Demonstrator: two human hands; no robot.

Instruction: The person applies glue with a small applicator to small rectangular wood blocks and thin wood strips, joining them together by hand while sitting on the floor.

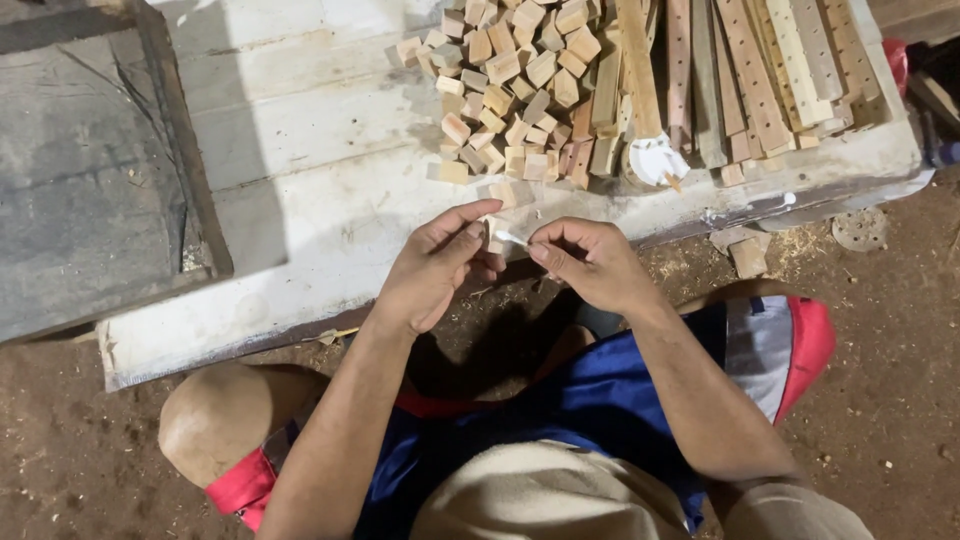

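Left hand (pixel 432 268): we pinch a small wooden block (pixel 494 232) at the surface (pixel 300 150) edge.
Right hand (pixel 590 262): fingertips closed on a thin white stick (pixel 512 238) touching the block.
Handling: block looks light, stiff; grip its sides.
Twelve o'clock: piled wooden blocks (pixel 510 90), slats (pixel 760 70).

Drilled wooden slats (pixel 760 70) lie on the whitewashed bench (pixel 300 130) (paint worn), dirt floor (pixel 880 400) below.

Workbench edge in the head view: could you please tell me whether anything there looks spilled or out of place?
Yes. One wooden block lies on the dirt floor just below the white workbench, apart from the pile of small wooden blocks on top, with sawdust scattered around it. White glue smears streak the bench edge.
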